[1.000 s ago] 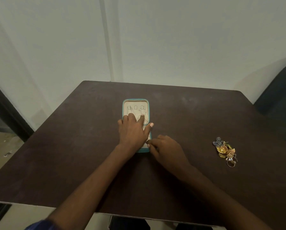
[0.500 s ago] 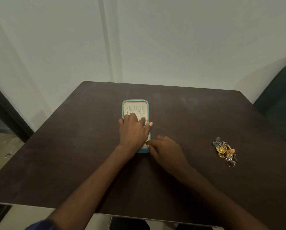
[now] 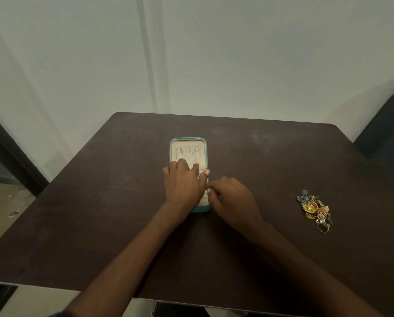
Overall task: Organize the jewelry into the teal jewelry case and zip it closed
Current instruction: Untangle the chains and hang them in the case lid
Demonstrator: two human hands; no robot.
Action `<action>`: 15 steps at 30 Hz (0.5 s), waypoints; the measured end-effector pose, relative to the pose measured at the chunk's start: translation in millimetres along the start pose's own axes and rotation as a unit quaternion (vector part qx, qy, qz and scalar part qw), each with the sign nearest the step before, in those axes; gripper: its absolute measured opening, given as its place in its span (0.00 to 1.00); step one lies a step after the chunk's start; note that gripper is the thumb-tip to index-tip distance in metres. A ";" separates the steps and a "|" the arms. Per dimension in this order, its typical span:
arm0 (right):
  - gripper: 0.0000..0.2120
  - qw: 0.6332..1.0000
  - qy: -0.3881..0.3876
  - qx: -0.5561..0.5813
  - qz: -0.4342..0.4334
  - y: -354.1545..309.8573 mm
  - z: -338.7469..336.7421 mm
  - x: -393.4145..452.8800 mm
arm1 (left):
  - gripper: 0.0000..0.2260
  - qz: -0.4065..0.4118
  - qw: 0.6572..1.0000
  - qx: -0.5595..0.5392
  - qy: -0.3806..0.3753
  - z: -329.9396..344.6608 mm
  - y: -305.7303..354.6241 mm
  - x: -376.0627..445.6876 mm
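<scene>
Open teal jewelry case (image 3: 188,143) mid-table, both hands on it.
Left hand (image 3: 182,183) lies flat, fingers straight, pressing the case's cream lining; right hand (image 3: 230,196) at its right edge, grip unclear. Loose jewelry pile (image 3: 315,208) well right of case. No legible writing.

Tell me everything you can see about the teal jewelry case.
The teal jewelry case lies open and flat near the middle of the dark table. It has a teal rim, rounded corners and a cream, fabric-like lining with thin chains. The left hand rests on it; the right hand touches its right edge.
</scene>
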State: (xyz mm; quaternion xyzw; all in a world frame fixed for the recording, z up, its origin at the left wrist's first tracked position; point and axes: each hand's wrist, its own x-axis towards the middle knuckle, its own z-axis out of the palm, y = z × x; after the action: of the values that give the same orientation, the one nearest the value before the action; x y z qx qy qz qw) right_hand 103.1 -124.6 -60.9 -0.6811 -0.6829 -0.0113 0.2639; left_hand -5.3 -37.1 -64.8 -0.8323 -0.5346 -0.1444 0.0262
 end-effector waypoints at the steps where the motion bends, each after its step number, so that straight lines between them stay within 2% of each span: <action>1: 0.09 1.000 0.011 0.002 0.003 0.4 -0.1 6.2 | 0.22 0.003 1.000 0.001 0.004 0.4 -0.7 -0.4; 6: 0.12 0.999 0.027 -0.003 0.023 -0.2 -6.8 41.5 | 0.22 0.019 0.999 -0.015 0.022 0.6 -1.9 -2.1; 10: 0.16 0.999 -0.010 -0.028 0.031 -0.7 -6.4 65.0 | 0.27 0.015 0.997 -0.042 0.066 4.3 -4.0 -1.1; 15: 0.17 0.997 -0.041 -0.063 0.009 -1.1 -1.2 76.3 | 0.22 -0.004 0.996 -0.039 0.080 5.7 -4.3 -0.2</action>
State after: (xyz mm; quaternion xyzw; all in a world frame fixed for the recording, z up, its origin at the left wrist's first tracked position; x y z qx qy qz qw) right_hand 107.6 -54.5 -30.8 -0.7024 -0.6850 -0.0240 0.1919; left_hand -8.0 -34.4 -70.8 -0.8164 -0.5278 -0.2318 0.0360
